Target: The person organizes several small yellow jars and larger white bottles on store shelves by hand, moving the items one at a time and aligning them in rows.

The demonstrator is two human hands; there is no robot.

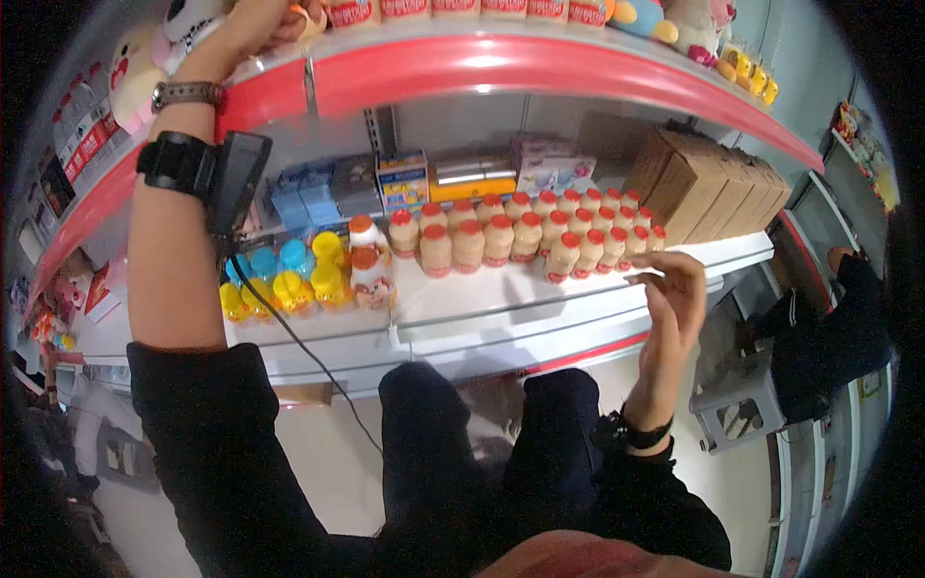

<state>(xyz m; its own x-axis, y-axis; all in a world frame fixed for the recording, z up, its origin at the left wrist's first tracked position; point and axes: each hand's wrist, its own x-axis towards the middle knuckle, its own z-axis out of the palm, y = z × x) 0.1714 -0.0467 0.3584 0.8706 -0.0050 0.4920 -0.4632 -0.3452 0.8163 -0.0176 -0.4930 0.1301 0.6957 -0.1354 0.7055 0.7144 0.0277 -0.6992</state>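
Observation:
My left hand (262, 27) reaches up to the upper shelf, cut off by the top edge. Its fingers look curled in beside a small cream-and-orange thing (312, 19); whether they grip it is hard to make out. Lower down, my right hand (678, 294) is at the right end of the rows of small cream bottles with red caps (496, 241). Its thumb and fingers are curved and apart, with nothing visible between them. The nearest bottle (611, 250) is just left of the fingertips; I cannot tell whether they touch.
Left of the bottles stand yellow- and blue-capped containers (292, 289) and brown-capped bottles (369, 277). Boxes (402, 181) and brown cartons (718, 183) line the back. The red-edged upper shelf (462, 72) overhangs. A black cable (313, 358) hangs from my left forearm. A person (829, 337) and grey stool (737, 400) are right.

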